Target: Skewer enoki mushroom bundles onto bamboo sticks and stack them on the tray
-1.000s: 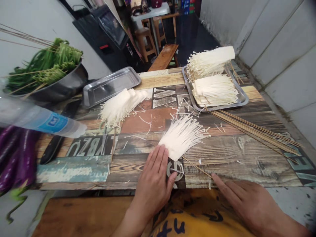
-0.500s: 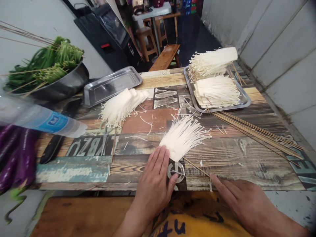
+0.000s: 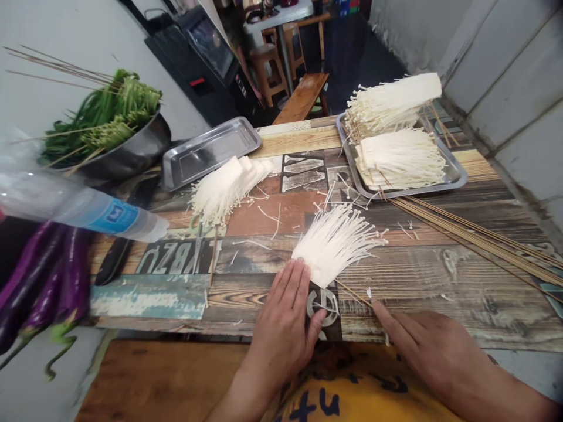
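Observation:
A flat fan of enoki mushrooms (image 3: 336,243) lies on the table in front of me, caps pointing away to the upper right. My left hand (image 3: 288,313) rests flat on its cut base, fingers stretched out together and thumb apart. From the right, my right hand (image 3: 424,340) grips a thin bamboo skewer (image 3: 352,291), index finger along it. The skewer's far end disappears at the base of the fan, and the near end is hidden in my fist. More enoki (image 3: 229,184) sit in an overlapping pile to the left, beside scissors (image 3: 197,240).
A metal tray (image 3: 455,176) at right bears skewered enoki (image 3: 400,158). Loose skewers (image 3: 475,237) lie near it. Another metal tray (image 3: 211,146) stands at back left. Further left are a bowl (image 3: 145,140) of greens, a plastic bottle (image 3: 118,217), a black-handled knife (image 3: 115,261) and eggplants (image 3: 73,275).
The view has shifted slightly, so things appear further right. My right hand has come a little closer to the enoki fan, and less skewer shows between them. My left hand stays on the base.

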{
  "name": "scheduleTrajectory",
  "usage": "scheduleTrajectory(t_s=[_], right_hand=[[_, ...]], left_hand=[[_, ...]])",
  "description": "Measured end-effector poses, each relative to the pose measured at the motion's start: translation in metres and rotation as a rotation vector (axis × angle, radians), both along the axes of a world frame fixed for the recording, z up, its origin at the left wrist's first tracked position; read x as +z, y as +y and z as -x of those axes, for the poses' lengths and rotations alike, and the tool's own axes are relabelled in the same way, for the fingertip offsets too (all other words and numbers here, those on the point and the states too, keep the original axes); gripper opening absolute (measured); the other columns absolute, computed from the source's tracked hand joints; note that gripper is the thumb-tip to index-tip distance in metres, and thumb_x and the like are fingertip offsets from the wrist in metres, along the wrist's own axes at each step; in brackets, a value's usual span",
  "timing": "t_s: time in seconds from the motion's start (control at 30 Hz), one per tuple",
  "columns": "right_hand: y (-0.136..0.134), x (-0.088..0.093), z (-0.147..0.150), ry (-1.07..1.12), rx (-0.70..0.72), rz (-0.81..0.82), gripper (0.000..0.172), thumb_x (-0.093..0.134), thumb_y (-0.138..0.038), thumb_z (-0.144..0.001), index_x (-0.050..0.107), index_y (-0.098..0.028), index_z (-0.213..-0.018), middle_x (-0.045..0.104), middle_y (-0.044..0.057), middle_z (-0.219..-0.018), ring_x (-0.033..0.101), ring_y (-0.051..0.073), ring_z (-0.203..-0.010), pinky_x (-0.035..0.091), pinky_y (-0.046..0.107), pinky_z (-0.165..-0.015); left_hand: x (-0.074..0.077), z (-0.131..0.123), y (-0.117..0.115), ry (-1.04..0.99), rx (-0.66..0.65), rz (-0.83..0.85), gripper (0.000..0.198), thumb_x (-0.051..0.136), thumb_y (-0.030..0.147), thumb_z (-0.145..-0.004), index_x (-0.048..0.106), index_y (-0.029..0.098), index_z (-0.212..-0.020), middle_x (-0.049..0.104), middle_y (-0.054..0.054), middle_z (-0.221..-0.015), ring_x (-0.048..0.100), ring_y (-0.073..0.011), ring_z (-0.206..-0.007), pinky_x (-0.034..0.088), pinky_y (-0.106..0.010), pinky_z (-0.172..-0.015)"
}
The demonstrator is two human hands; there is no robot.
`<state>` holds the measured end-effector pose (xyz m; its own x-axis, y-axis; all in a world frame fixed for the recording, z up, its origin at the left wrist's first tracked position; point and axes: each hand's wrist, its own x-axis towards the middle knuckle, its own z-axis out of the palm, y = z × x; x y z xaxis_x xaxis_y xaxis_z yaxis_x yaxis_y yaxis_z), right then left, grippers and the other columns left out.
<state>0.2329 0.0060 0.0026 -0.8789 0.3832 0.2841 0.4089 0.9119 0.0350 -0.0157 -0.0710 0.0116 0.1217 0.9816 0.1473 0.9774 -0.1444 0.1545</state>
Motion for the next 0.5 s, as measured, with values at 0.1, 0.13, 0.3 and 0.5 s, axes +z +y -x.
scheduleTrajectory(t_s=[0.1, 0.13, 0.3, 0.5], right_hand=[[0.003, -0.004, 0.009, -0.041, 0.043, 0.019, 0.053, 0.038, 0.000, -0.078, 0.045, -0.003, -0.130, 0.062, 0.004, -0.072, 0.053, 0.016, -0.057, 0.039, 0.030, -0.052], [0.004, -0.006, 0.011, -0.049, 0.040, 0.017, 0.053, 0.038, 0.000, -0.078, 0.045, -0.003, -0.130, 0.062, 0.004, -0.071, 0.053, 0.017, -0.056, 0.039, 0.030, -0.051], [0.010, 0.006, 0.016, -0.032, 0.045, -0.060, 0.046, 0.037, 0.001, -0.081, 0.048, -0.002, -0.126, 0.066, 0.008, -0.078, 0.055, 0.017, -0.057, 0.041, 0.030, -0.052], [0.036, 0.050, 0.017, 0.151, 0.008, -0.183, 0.035, 0.039, -0.001, -0.087, 0.053, -0.004, -0.119, 0.068, 0.006, -0.074, 0.059, 0.017, -0.057, 0.042, 0.029, -0.051]], left_hand=[[-0.001, 0.000, 0.000, -0.001, 0.004, 0.002, 0.065, 0.048, 0.031, -0.092, 0.025, 0.005, -0.146, 0.032, -0.020, -0.152, 0.019, -0.0298, -0.145, 0.030, -0.049, -0.115], [-0.002, 0.000, 0.001, -0.003, 0.005, 0.001, 0.065, 0.048, 0.030, -0.092, 0.025, 0.005, -0.147, 0.032, -0.020, -0.152, 0.019, -0.0297, -0.145, 0.030, -0.049, -0.115], [-0.001, 0.002, -0.002, -0.098, 0.014, -0.048, 0.073, 0.050, 0.032, -0.092, 0.013, 0.009, -0.151, 0.028, -0.019, -0.154, 0.021, -0.0285, -0.145, 0.031, -0.048, -0.114], [-0.004, 0.002, -0.012, -0.270, 0.194, -0.349, 0.076, 0.049, 0.021, -0.092, 0.004, 0.013, -0.152, 0.019, -0.020, -0.157, 0.020, -0.0294, -0.145, 0.032, -0.050, -0.112]])
